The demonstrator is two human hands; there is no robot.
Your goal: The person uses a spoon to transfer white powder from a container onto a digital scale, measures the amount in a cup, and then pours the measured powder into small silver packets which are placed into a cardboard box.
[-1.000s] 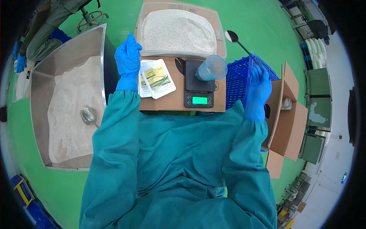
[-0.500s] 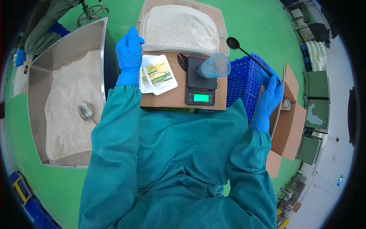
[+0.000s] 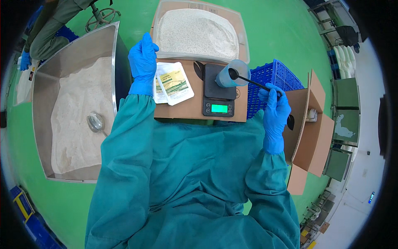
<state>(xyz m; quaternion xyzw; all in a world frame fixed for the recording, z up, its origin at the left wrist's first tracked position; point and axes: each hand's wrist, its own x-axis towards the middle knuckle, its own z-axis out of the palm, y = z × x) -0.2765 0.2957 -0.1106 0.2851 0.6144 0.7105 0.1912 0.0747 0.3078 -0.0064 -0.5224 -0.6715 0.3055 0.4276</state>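
My right hand [image 3: 275, 110], in a blue glove, grips the handle of a long black measuring spoon [image 3: 257, 84]. The spoon's bowl is at the mouth of a translucent blue cup [image 3: 226, 78]; how deep it sits is hard to tell. That cup stands on a black digital scale [image 3: 219, 93] with a lit green display. My left hand [image 3: 143, 62], gloved too, is closed beside the left edge of a clear plastic tub [image 3: 243, 31] of whitish powder; whatever its fingers may hold is hidden. White printed pouches [image 3: 178, 85] lie overlapping below it on a cardboard box [image 3: 199, 113].
A large metal bin [image 3: 41, 120] of pale powder, with a metal scoop [image 3: 95, 122] in it, stands at the left. To the right are a blue plastic crate [image 3: 286, 79] and an open carton [image 3: 315, 141]. Another person's leg [image 3: 54, 37] shows at the upper left.
My right hand has moved left and slightly down, bringing the black spoon's bowl from right of the cup to its mouth. My left hand stays nearly in place.
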